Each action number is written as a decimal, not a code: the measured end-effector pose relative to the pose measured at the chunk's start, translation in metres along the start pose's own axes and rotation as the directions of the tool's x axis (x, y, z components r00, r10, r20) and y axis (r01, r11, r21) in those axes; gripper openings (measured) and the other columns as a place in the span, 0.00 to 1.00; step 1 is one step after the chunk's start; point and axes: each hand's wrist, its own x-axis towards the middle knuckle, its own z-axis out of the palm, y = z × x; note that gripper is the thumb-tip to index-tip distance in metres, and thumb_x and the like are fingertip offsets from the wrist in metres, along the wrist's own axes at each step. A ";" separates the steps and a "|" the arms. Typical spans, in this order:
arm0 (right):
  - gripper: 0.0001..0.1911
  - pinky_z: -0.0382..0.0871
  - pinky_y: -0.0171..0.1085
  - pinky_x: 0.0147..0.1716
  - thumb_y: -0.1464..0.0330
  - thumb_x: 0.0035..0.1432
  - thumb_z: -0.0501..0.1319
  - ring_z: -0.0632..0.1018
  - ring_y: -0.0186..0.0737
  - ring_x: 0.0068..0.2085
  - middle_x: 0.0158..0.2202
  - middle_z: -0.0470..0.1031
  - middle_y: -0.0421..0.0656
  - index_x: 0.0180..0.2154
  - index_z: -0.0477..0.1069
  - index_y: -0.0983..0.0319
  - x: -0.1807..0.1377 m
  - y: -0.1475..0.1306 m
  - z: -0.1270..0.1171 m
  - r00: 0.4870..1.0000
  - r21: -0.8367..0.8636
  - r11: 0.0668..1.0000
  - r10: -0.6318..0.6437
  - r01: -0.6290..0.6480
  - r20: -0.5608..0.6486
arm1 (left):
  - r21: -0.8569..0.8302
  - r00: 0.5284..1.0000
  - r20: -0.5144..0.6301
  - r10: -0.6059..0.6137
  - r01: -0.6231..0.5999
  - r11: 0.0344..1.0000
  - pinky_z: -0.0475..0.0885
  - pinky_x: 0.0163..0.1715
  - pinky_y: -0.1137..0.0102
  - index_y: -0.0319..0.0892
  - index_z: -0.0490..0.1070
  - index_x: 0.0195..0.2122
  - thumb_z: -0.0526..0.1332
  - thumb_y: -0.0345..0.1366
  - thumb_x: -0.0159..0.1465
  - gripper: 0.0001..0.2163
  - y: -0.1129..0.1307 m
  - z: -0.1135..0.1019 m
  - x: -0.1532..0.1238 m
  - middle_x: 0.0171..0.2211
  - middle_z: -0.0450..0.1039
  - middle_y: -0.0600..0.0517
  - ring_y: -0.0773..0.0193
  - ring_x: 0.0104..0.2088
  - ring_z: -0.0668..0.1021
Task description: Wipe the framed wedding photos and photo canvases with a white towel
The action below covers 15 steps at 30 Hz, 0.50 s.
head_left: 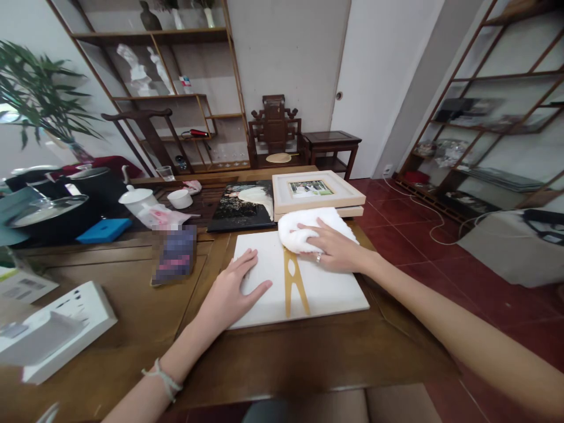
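A flat white board [264, 305] with a gold, clothespin-shaped design lies on the wooden table in front of me. My left hand [231, 288] rests on the board's left side, fingers stretched out and holding nothing. On the board's upper right part, my right hand [328, 244] presses a bunched white towel [291, 226]. That towel covers the top of the gold design and the far right corner of the board. Some of the right fingers sink into its folds.
Behind the board are a framed photo [348, 188] and a dark picture panel [224, 211]. To the left stand a white lidded bowl [136, 200], a white cup [180, 198], a blue box [103, 230] and a white box [99, 311]. The table's edge [418, 341] is near on the right.
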 end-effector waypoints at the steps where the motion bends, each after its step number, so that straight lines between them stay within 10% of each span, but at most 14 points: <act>1: 0.16 0.40 0.58 0.60 0.70 0.61 0.52 0.55 0.46 0.63 0.57 0.66 0.50 0.50 0.68 0.62 0.001 -0.001 0.000 1.000 0.005 1.000 0.013 -0.013 0.001 | -0.001 1.000 -0.001 -0.001 0.001 1.000 0.60 0.59 0.55 0.36 0.68 0.52 0.57 0.51 0.58 0.27 0.000 0.000 0.000 0.57 0.64 0.41 0.52 0.59 0.65; 15: 0.15 0.35 0.64 0.58 0.72 0.45 0.59 0.46 0.56 0.65 0.65 0.51 0.46 0.39 0.74 0.59 -0.058 -0.097 -0.001 0.958 0.114 0.975 -0.211 0.191 0.194 | -0.006 0.999 0.003 0.033 -0.033 0.999 0.59 0.59 0.55 0.35 0.67 0.53 0.51 0.38 0.62 0.20 -0.003 0.003 0.000 0.58 0.64 0.42 0.54 0.60 0.64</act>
